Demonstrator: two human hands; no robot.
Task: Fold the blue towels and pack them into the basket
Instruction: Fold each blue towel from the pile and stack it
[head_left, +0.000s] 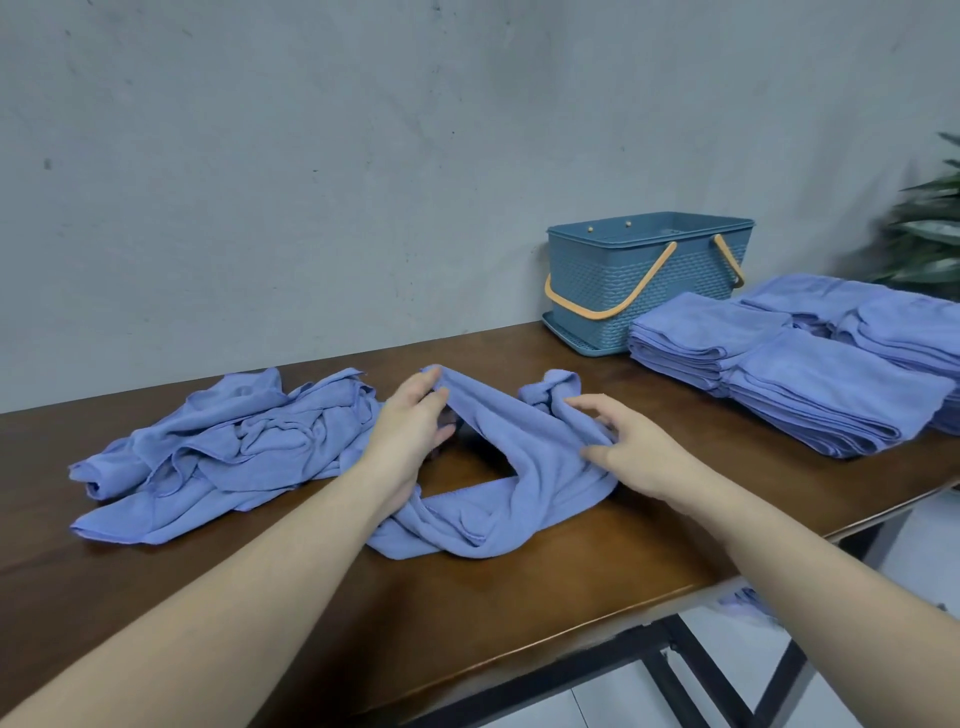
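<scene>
Two hands work one crumpled blue microfibre towel (511, 483) at the middle of the dark brown wooden worktop (519, 613). The left hand (410, 421) pinches a raised edge of it between thumb and curled fingers (434, 382); the right hand (631, 447) holds a fold further right, its fingers (582, 402) loosely spread over the cloth. This looks like the opening-out step: the towel is bunched and needs its corners found and pulled flat before any fold. To the left lies a heap of unfolded blue towels (228, 452); to the right, stacks of folded blue towels (810, 374) sit just beside the blue woven-pattern plastic basket with orange handles (649, 280), which appears unfilled from here. Behind runs a grey plaster wall (311, 156), with green plant leaves (930, 234) at the right edge.
</scene>
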